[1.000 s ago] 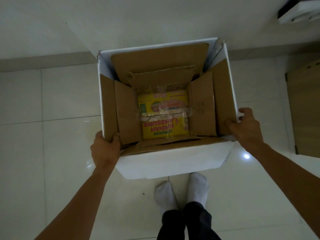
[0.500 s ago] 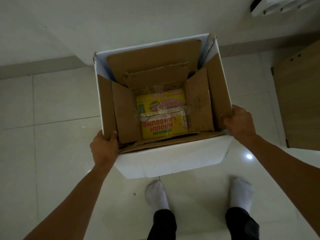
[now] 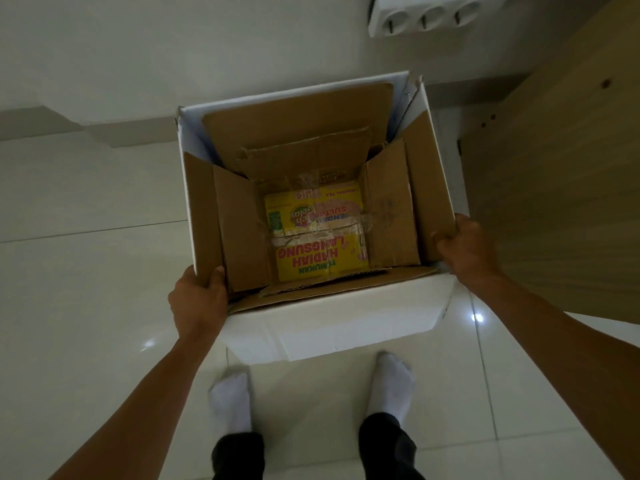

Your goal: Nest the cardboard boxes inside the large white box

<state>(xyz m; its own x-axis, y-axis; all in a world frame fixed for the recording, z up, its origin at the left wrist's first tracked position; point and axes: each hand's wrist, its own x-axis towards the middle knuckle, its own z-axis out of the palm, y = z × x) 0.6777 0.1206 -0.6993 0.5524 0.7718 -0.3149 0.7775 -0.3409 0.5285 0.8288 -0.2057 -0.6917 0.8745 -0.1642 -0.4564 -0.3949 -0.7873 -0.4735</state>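
Left hand: the left hand (image 3: 197,299) grips the near left corner of the large white box (image 3: 332,327). The thumb lies inside on a brown flap and the fingers are folded around the white outer wall, so the hand is closed on the rim.
Right hand: the right hand (image 3: 464,247) grasps the near right corner of the same box. Its fingers curl over the edge where the brown flap meets the white wall.
Large white box: it is open at the top and held between both hands in front of the person, above the pale glossy tile floor (image 3: 86,271). Whether its bottom touches the floor I cannot tell.
Brown cardboard box: the brown corrugated cardboard box (image 3: 391,209) sits inside the white one, with its four flaps standing up along the white walls.
Yellow box: a small yellow printed carton (image 3: 318,237) lies flat at the bottom, inside the brown box.
Surroundings: two feet in white socks (image 3: 230,400) stand just behind the box; a light wooden panel (image 3: 554,168) is at the right.
Step in hand: the nesting looks complete, and the person seems to be carrying or positioning the whole stack.
Next move: probably to set the box down level with both hands together, so the inner boxes do not shift.
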